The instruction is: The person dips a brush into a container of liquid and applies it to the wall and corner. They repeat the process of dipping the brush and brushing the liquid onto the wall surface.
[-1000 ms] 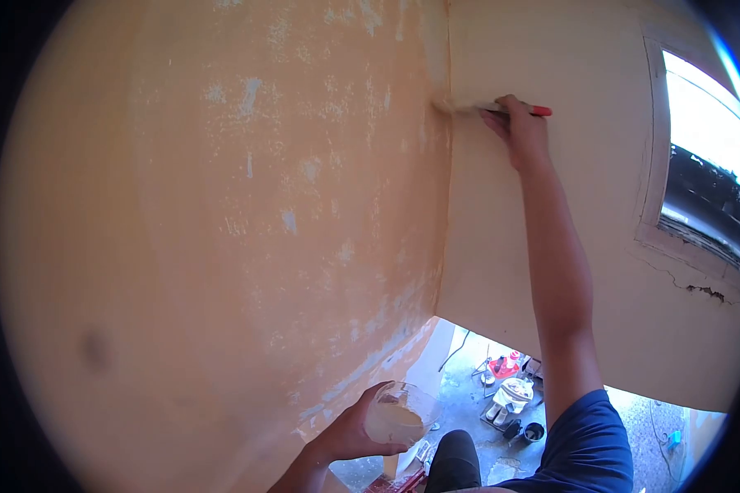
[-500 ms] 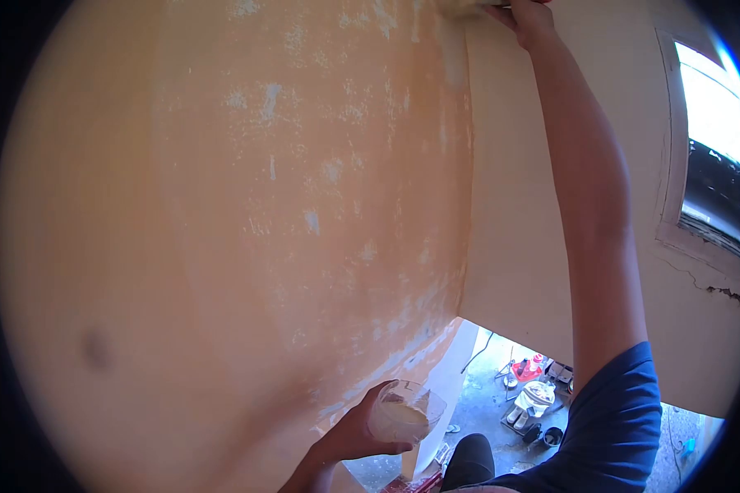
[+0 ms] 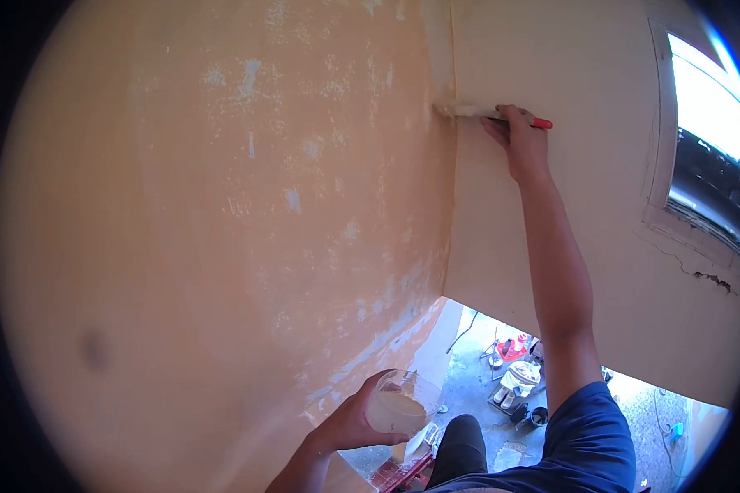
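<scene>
My right hand (image 3: pixel 524 141) is raised and wrapped round a paintbrush (image 3: pixel 492 113) with a red handle end. The brush lies nearly level, its pale, paint-covered bristles touching the orange wall (image 3: pixel 329 205) close to the inside corner. Lower down, my left hand (image 3: pixel 353 421) grips a clear plastic cup (image 3: pixel 403 407) that is partly filled with cream-coloured paint. The cup is tilted a little, and some of its far side is hidden by the fingers. White patches show through the orange coat on the wall.
To the right stands a plain beige wall (image 3: pixel 501 222) with a window (image 3: pixel 711 123) and a crack (image 3: pixel 711 281) beneath it. Far below, the floor (image 3: pixel 469 374) holds a black bucket (image 3: pixel 538 416), a red item (image 3: pixel 512 349) and a pale cloth-like bundle (image 3: pixel 521 378). My knee (image 3: pixel 460 448) shows at the bottom.
My right hand has come down along the corner from the top edge, bringing the brush fully into view. My left hand still holds the cup, nearly in place; the view has shifted slightly.
</scene>
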The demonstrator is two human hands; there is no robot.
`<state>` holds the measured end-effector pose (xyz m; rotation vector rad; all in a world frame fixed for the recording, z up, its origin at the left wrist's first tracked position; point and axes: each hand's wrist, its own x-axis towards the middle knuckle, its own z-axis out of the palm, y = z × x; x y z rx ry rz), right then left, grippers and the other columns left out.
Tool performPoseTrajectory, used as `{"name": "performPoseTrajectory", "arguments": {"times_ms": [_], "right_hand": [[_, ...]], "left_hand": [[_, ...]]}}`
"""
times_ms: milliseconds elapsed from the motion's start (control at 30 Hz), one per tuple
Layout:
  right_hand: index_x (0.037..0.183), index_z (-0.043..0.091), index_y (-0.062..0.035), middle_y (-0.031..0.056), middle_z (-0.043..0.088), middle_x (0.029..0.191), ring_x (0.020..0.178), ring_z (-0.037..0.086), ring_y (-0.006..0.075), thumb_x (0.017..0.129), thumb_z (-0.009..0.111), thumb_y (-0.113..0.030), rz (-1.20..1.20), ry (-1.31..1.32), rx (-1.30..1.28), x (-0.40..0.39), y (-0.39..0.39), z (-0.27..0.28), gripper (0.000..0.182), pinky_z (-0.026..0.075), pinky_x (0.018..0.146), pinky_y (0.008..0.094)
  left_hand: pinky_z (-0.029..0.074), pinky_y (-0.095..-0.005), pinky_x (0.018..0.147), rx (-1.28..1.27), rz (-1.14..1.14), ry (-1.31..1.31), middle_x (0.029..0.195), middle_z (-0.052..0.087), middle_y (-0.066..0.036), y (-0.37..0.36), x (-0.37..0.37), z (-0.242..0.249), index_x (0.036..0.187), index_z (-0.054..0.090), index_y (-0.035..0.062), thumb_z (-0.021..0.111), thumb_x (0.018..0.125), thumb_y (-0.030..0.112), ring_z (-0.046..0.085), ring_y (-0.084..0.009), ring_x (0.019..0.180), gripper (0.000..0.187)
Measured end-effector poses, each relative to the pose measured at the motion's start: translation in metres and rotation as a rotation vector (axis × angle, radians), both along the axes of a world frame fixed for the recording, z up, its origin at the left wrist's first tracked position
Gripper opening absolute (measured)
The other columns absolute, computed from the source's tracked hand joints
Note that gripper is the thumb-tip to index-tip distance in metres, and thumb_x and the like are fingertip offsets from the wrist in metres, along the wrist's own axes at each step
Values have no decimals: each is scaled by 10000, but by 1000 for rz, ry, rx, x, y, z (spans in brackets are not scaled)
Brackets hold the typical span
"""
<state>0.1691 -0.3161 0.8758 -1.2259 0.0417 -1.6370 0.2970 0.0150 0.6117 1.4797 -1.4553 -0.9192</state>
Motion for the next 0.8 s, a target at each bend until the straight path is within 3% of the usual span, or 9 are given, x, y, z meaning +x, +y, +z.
{"name": "performPoseTrajectory", "arguments": {"times_ms": [200, 433, 500, 600, 800], "right_hand": [[883, 572, 63, 125, 575, 873, 748, 633, 206, 817, 581, -100, -38, 291, -97, -13, -15, 33, 176, 583, 684, 260], [833, 531, 104, 148, 567, 889, 766, 633, 238, 779, 605, -36, -15, 137, -124, 7, -24, 156, 167, 598, 715, 262], [897, 483, 137, 171, 560, 884, 723, 652, 255, 767, 602, -28, 49, 2, -163, 0, -22, 168, 242, 601, 659, 274], [902, 514, 122, 174, 567, 957, 833, 633, 254, 804, 583, -49, 132, -221, -188, -2, -12, 151, 209, 584, 768, 268], [998, 503, 75, 152, 573, 974, 856, 631, 241, 845, 550, -114, 59, -45, -43, 25, -18, 21, 248, 570, 721, 286]], "left_hand": [[345, -411, 1028, -7, 9, -25, 1305, 429, -205, 1, -4, 0, 1385, 221, 75, 846, 555, 395, 419, -329, 1224, 1087], [348, -398, 1024, -32, 61, 71, 1296, 441, -194, 7, -6, -2, 1380, 234, 59, 850, 547, 417, 423, -314, 1221, 1096], [351, -398, 1021, -50, 72, 83, 1293, 443, -191, 8, -7, -2, 1379, 234, 54, 851, 545, 423, 425, -313, 1219, 1100], [355, -398, 1018, -39, 97, 88, 1286, 451, -187, 9, -10, 1, 1377, 237, 46, 850, 545, 429, 429, -306, 1216, 1102], [347, -403, 1025, -14, 59, 62, 1309, 424, -196, 12, -7, 1, 1383, 227, 52, 855, 537, 411, 407, -306, 1237, 1114]]}}
